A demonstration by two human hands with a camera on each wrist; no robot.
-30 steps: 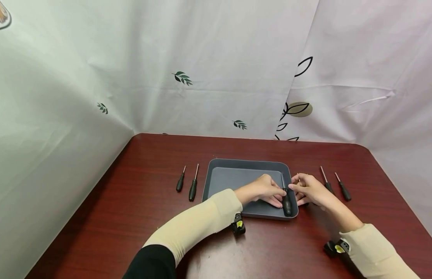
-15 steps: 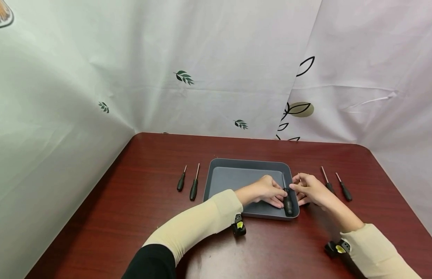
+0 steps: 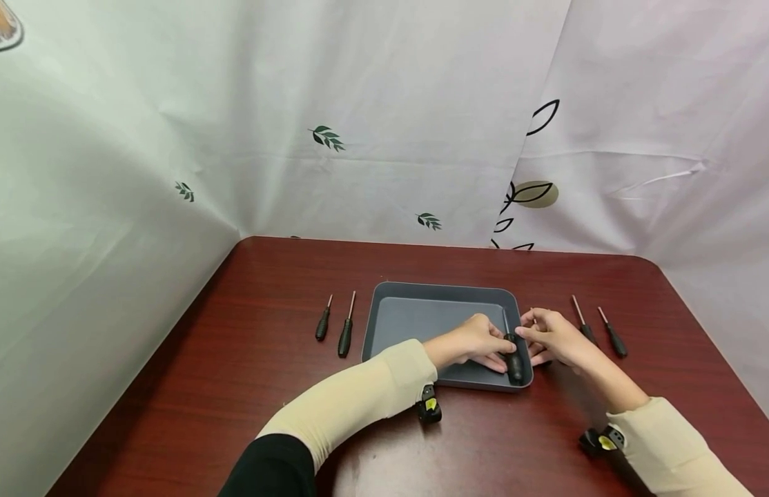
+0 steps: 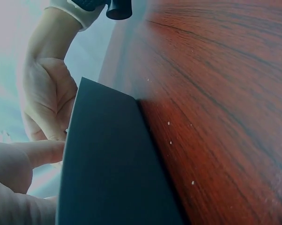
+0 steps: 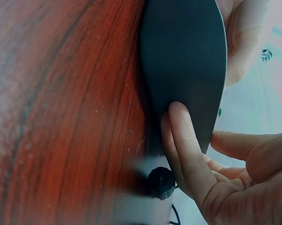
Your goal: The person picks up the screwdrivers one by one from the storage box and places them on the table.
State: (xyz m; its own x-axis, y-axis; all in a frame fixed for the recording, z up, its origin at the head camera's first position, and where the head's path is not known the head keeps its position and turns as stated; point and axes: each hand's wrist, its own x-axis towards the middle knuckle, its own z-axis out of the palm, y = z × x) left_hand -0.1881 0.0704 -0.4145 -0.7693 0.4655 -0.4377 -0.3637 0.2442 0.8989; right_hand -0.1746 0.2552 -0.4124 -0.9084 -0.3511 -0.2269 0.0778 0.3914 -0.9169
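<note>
A grey rectangular tray [image 3: 415,291] sits on the table. Along its inner right side lies a screwdriver [image 3: 514,369] with a black handle, its shaft pointing away from me. My left hand [image 3: 474,342] reaches over the front of the tray and pinches the upper part of that handle, thumb on top. At the tray's right wall [image 5: 183,51], my right hand [image 3: 553,336] grips the side: two fingers lie on the outer face and the thumb is at the rim. The left wrist view shows the tray's outer front wall [image 4: 108,154]; the screwdriver is hidden there.
Left of the tray lie a short screwdriver [image 3: 322,324] and a longer screwdriver [image 3: 345,338]. Two more, a screwdriver [image 3: 587,333] and a shorter screwdriver [image 3: 616,342], lie to the right. A black ribbed handle end [image 5: 161,183] is beside my right hand. Fabric walls [image 3: 372,179] stand behind the table.
My left hand has shifted slightly right, its thumb further across the screwdriver's handle. The right hand and the tray have stayed in place.
</note>
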